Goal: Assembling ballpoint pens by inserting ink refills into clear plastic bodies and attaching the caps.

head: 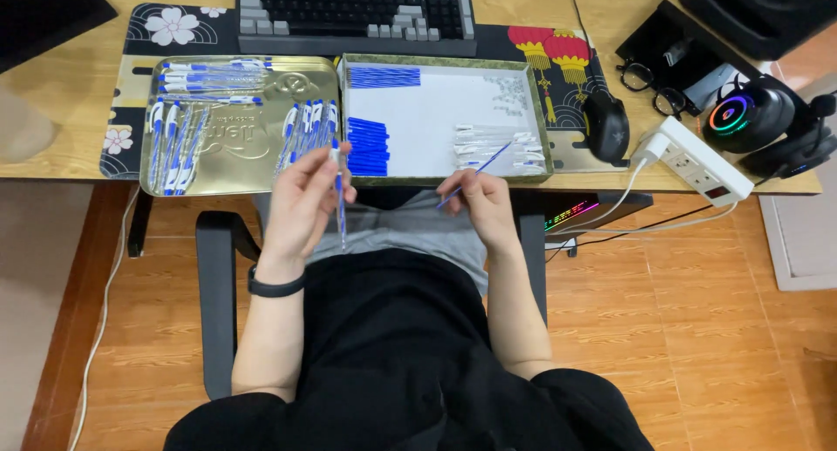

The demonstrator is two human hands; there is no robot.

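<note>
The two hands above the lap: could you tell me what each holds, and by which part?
The left hand holds a clear pen barrel near its upper end; the right hand pinches a thin blue refill at its lower end.

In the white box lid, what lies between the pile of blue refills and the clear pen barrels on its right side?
Nothing: in the head view, bare white floor of the box lid separates the blue refills from the clear pen barrels.

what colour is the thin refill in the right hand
Blue: the refill pinched in the right hand is a thin blue stick, seen in the head view.
</note>
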